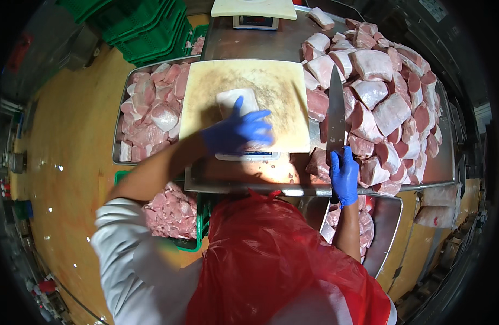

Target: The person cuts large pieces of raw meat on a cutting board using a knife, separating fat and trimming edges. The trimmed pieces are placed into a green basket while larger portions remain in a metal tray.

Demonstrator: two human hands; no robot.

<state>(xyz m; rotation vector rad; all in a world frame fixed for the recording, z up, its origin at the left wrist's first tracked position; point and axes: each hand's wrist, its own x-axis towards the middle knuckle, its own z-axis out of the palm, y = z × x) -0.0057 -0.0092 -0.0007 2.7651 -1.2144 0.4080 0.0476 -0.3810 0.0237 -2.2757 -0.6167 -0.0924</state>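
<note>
A slab of pale, fat-topped meat (239,101) lies on the worn cream cutting board (217,76). My left hand (239,131), in a blue glove, is at the slab's near side with its fingers spread; its lower edge is slightly blurred. Whether the palm presses on the meat cannot be made out. In my right hand (344,176), also gloved in blue, is the dark handle of a large knife (336,111). The fingers are wrapped round it, and the broad blade points away from me, beside the meat pile.
A big heap of meat pieces (390,114) covers the right of the steel table (233,176). Left of the board stands a metal tray of cut meat (154,111). A scale (248,156) shows under the board. Below are a green crate (198,241) and a metal bin (387,238); green crates (152,32) are stacked behind.
</note>
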